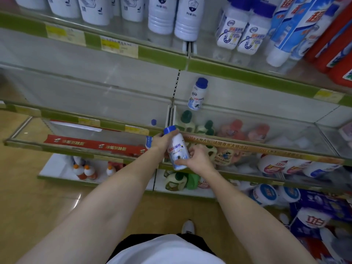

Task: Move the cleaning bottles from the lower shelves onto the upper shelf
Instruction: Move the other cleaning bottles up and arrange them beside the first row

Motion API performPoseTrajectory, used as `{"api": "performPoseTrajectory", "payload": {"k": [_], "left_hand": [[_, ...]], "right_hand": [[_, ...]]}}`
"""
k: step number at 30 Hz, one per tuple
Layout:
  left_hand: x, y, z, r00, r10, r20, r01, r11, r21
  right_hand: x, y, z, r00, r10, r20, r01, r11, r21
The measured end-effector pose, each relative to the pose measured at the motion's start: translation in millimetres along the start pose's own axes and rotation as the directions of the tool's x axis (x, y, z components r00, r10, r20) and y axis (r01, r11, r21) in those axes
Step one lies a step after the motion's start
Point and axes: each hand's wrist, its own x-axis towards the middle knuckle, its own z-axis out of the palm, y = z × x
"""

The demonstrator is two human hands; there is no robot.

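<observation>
Both my hands hold one white cleaning bottle (178, 149) with a blue cap in front of the lower shelf's edge. My left hand (161, 141) grips it near the cap, and my right hand (198, 158) grips its bottom end. A matching blue-capped bottle (197, 94) stands alone on the glass middle shelf (257, 111), against the back panel. Another blue-capped bottle (150, 138) stands on the lower shelf, partly hidden behind my left hand. The upper shelf (163, 54) carries two similar blue-capped bottles (241, 33) at its right.
Large white bottles (171, 16) line the upper shelf, with blue and red packages (312, 25) at far right. Green-capped and pink bottles (219, 128) fill the lower shelf's right part. Orange-capped bottles (85, 171) and jugs stand on the bottom shelf. My shoe (188, 226) is on the tan floor.
</observation>
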Motion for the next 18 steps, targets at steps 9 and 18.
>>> {"api": "performPoseTrajectory", "payload": {"k": [9,18], "left_hand": [[6,11,-17,0.993,-0.009,-0.119,0.014,0.999,0.037],[-2,31,-22,0.989,-0.088,0.116,0.051,0.956,0.288]], "right_hand": [[-1,-14,18,0.988,0.022,0.155,-0.059,0.97,0.234],[5,-13,13,0.931,0.111,0.349,-0.281,0.827,0.487]]}}
